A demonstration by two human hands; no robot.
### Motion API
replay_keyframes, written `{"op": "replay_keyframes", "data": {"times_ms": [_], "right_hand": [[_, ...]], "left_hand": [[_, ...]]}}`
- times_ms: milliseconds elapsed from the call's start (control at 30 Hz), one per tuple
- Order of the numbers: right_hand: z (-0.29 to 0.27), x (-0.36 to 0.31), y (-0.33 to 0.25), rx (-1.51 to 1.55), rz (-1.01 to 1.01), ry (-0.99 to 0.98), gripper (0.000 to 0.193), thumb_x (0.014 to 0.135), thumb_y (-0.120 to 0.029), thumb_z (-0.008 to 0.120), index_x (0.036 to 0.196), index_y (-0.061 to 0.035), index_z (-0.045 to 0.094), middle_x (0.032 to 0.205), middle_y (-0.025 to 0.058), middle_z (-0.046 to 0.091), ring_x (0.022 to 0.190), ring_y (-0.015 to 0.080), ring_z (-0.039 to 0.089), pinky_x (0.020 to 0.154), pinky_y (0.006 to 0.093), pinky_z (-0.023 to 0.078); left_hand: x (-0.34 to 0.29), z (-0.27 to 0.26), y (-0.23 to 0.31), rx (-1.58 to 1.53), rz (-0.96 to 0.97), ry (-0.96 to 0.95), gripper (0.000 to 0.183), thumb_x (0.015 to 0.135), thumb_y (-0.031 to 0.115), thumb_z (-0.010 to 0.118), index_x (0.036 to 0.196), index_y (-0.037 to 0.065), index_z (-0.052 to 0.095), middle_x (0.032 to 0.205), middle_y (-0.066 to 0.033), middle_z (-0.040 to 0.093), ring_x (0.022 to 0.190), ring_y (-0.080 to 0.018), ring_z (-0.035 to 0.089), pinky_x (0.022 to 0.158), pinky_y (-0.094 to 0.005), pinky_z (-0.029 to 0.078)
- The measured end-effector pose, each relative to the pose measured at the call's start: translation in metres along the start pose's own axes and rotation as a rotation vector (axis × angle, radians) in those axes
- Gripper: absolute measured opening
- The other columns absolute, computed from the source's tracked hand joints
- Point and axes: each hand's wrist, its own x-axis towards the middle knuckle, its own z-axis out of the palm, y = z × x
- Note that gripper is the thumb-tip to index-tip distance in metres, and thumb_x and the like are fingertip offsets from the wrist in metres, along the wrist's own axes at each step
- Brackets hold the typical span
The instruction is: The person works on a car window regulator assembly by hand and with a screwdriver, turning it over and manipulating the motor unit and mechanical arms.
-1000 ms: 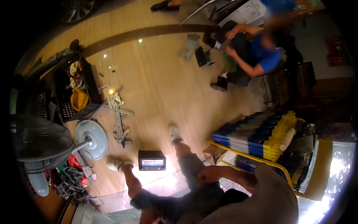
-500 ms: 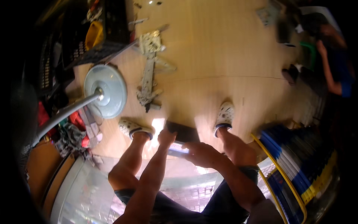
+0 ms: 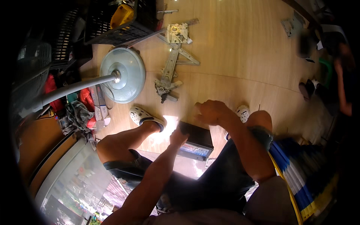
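the black box (image 3: pixel 197 134) is between the person's pale clogs (image 3: pixel 139 115). the left hand (image 3: pixel 179 138) grips its left end, fingers bent round the edge; the right hand (image 3: pixel 211 112) is just beyond, blurred: i can't tell how open its fingers are or whether they hold anything.

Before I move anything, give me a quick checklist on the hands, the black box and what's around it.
1. Left hand on the black box: ok, it touches the left end.
2. Left-hand grip firm: cannot tell; the fingers are partly hidden.
3. Right hand on the box: not ok, it is off it, with nothing visible in it.
4. Metal mechanism apart from the box: ok, it lies farther ahead.
5. Round fan base apart from the box: ok, off to the left.
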Motion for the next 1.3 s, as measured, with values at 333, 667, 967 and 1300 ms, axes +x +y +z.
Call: {"op": "replay_keyframes", "data": {"times_ms": [333,667,967,1300], "right_hand": [[-0.019,0.077,0.006,-0.241,-0.160,0.092,0.037,0.088,-0.037,0.058,0.105,-0.0050,0.064,0.103,0.0205,0.067,0.099,0.0373,0.064,0.084,0.0465,0.051],[-0.007,0.076,0.011,-0.259,-0.288,0.134,0.039,0.088,-0.039,0.061,0.108,-0.0066,0.065,0.105,0.0187,0.067,0.101,0.0363,0.063,0.086,0.0435,0.050],[-0.051,0.026,-0.004,-0.175,-0.097,0.298,0.048,0.088,-0.041,0.065,0.122,-0.0068,0.064,0.121,0.0180,0.066,0.110,0.0333,0.063,0.095,0.0387,0.049],[-0.122,0.068,-0.035,-0.132,0.200,0.413,0.033,0.083,-0.030,0.058,0.094,-0.0003,0.069,0.088,0.0144,0.070,0.069,0.0255,0.066,0.056,0.0379,0.054]], "left_hand": [[0.021,0.021,-0.011,0.170,0.154,0.104,0.044,0.090,0.036,0.056,0.110,-0.002,0.064,0.108,-0.0241,0.067,0.103,-0.0393,0.064,0.090,-0.0475,0.051],[-0.016,-0.005,0.014,0.159,0.150,0.102,0.037,0.085,0.031,0.057,0.101,0.002,0.072,0.107,-0.0217,0.069,0.104,-0.0348,0.066,0.089,-0.0421,0.052],[0.069,-0.015,0.005,0.348,0.487,0.101,0.035,0.085,0.031,0.060,0.106,0.006,0.071,0.107,-0.0179,0.070,0.104,-0.0342,0.066,0.086,-0.0459,0.053],[-0.045,-0.231,0.093,0.584,0.888,0.231,0.042,0.090,0.040,0.056,0.092,0.001,0.072,0.096,-0.0219,0.070,0.093,-0.0393,0.067,0.085,-0.0470,0.052]]}}
